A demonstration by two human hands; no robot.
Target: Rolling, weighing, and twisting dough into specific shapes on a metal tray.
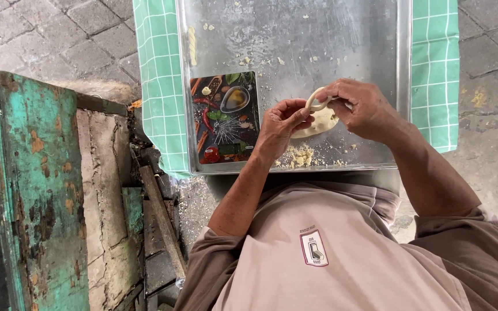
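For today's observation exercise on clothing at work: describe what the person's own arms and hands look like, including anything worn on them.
Both the left hand and the right hand are bare: no gloves, and no rings or watch that can be seen. The forearms are uncovered. Loose brown sleeves end about the elbows, the same brown as the shirt's shoulders.

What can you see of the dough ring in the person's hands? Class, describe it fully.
The dough ring is a thin, pale cream rope of soft-looking dough bent into a small loop with an open middle. The left hand and right hand pinch it from either side with their fingertips, just above a flat pale lump of dough on the metal tray. Its far edge is hidden by fingers.
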